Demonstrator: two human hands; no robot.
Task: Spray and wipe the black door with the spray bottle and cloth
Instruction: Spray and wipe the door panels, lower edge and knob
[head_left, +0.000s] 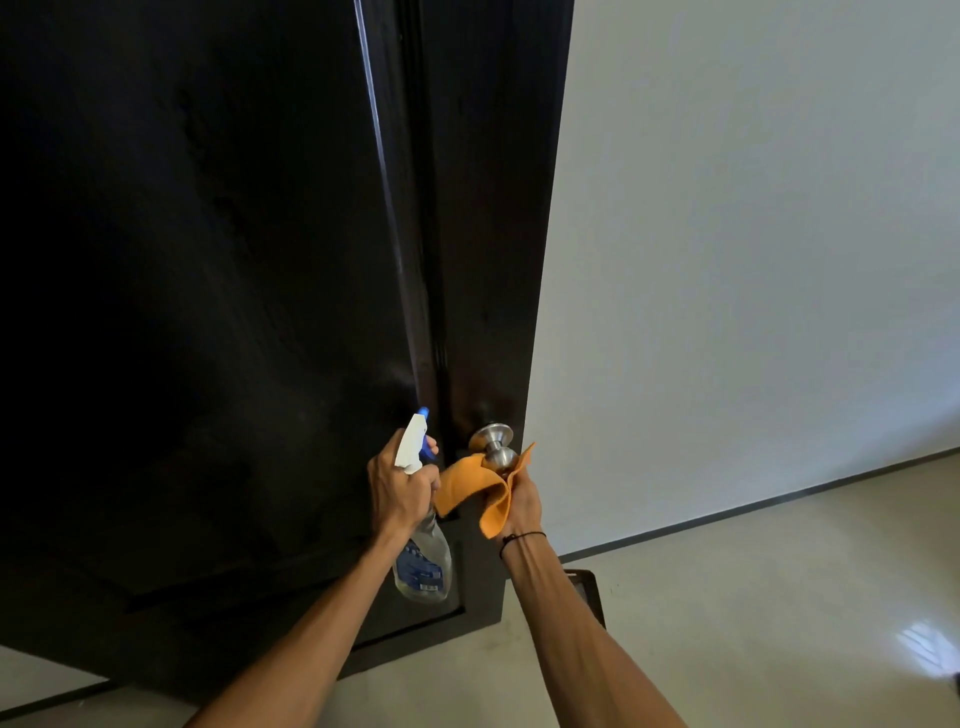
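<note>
Two hands working at the black door (208, 312), lower centre of frame.
Left hand (400, 483) is gripping the spray bottle (418, 530); right hand (522, 501) is pinching the orange cloth (470, 486) against the knob (496, 447), where spray could be wetting the metal.

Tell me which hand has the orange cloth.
The right hand, the one with a black band at its wrist: its grip holds the orange cloth at the door knob. The left hand grips the spray bottle instead.

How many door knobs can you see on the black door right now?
1. A silver door knob sits near the black door's right edge, with the orange cloth in the right hand just below it. The other side's knob is hidden.
</note>
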